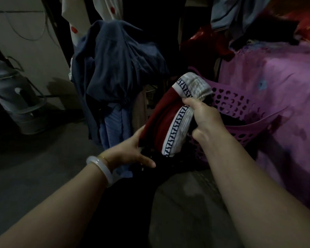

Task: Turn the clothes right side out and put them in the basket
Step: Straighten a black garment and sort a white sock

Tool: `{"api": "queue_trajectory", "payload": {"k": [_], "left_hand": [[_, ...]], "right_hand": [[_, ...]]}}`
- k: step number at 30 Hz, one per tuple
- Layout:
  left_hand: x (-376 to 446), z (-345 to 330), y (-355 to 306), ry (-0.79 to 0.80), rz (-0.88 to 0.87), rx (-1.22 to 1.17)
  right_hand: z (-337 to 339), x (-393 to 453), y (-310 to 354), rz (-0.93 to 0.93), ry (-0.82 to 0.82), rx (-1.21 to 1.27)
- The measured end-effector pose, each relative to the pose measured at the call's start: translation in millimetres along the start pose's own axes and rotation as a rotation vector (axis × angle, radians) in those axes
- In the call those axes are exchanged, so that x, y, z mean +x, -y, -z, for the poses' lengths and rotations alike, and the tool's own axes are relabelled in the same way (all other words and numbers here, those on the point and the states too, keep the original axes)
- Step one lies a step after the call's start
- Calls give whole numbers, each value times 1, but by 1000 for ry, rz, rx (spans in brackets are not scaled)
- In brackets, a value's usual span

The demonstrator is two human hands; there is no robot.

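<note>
I hold a dark red garment point(161, 120) with a white band bearing a dark key pattern, just in front of the purple basket point(243, 106). My right hand point(202, 115) is closed around the white band at the garment's top. My left hand point(132, 151) grips its lower left edge, where dark fabric hangs down. The basket is plastic, pierced with heart-shaped holes, and tilts toward me against the purple bed cover. Dark cloth shows inside it.
A heap of dark blue clothes point(115, 68) drapes over something upright behind my left hand. A grey metal kettle point(13, 97) stands on the floor at left. A purple bed cover point(279, 90) fills the right side. Bare grey floor point(34, 167) lies lower left.
</note>
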State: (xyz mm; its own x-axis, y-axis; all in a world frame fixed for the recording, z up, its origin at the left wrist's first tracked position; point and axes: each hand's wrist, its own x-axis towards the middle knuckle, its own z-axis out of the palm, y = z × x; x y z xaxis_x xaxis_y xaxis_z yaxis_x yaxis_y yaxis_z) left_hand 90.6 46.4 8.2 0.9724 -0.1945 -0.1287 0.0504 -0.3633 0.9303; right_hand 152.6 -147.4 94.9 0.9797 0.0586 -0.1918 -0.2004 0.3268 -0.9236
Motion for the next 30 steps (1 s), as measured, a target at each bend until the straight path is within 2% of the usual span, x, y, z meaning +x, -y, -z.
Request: {"api": "queue_trajectory", "payload": {"k": [3, 5, 8, 11, 14, 15, 17, 19, 24, 27, 30], "left_hand": [[5, -26, 21, -168, -1, 34], [12, -37, 22, -185, -87, 13], [16, -60, 11, -239, -253, -118], [18, -82, 0, -422, -316, -251], [28, -79, 2, -675, -228, -226], [30, -73, 4, -713, -141, -327], [32, -62, 10, -723, 18, -625], [29, -50, 10, -777, 66, -707], [29, -27, -23, -714, -175, -1160], [25, -18, -41, -549, -13, -1506], [25, -18, -36, -592, 83, -1541]], "right_hand": [[-16, -5, 6, -115, 64, 170], [-24, -8, 7, -154, 119, 237], [-32, -14, 6, -235, 174, 314], [-36, -19, 5, -291, 163, 365], [-31, -17, 8, -279, 142, 392], [-26, -15, 9, -267, 132, 399], [-15, -9, 12, -258, 113, 414], [-4, -2, 9, -264, 85, 419], [12, 9, -27, -329, 1, 329], [18, 9, -58, -428, -27, 183], [19, 3, -79, -464, 70, 143]]}}
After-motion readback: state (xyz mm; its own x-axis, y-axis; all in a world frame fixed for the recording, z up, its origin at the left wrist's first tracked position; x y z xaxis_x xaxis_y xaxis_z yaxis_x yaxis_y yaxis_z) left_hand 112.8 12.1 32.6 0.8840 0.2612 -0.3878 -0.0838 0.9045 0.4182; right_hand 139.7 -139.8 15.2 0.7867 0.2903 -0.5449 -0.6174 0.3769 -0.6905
